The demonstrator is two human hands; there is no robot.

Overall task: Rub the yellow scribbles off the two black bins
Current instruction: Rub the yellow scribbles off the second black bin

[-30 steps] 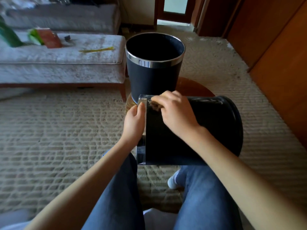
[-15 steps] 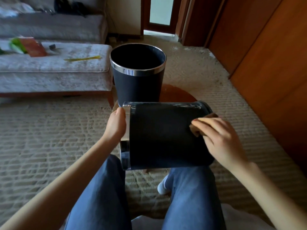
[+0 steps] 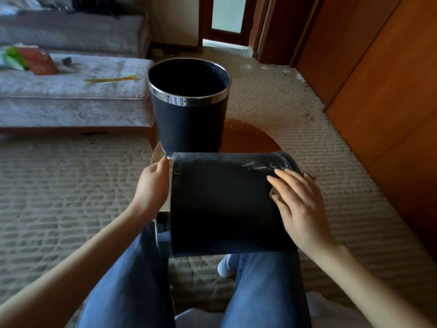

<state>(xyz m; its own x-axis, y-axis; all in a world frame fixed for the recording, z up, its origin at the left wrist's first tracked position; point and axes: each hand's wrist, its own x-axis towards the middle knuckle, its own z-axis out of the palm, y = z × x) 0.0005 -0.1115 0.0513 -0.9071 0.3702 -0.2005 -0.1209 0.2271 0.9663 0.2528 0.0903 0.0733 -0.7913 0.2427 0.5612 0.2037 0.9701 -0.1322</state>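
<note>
Across the lap, a black bin (image 3: 224, 209) lies on its side, mouth toward 9 o'clock. The left hand (image 3: 151, 185) grips its chrome rim there, fingertips hidden inside. The right hand (image 3: 300, 204) lies flat with fingers spread, pressing a mostly hidden brownish thing (image 3: 273, 194). Faint yellow scribbles (image 3: 255, 165) show at that hand's 11 o'clock. At 12 o'clock a second black bin (image 3: 189, 119) stands upright, its base hidden.
</note>
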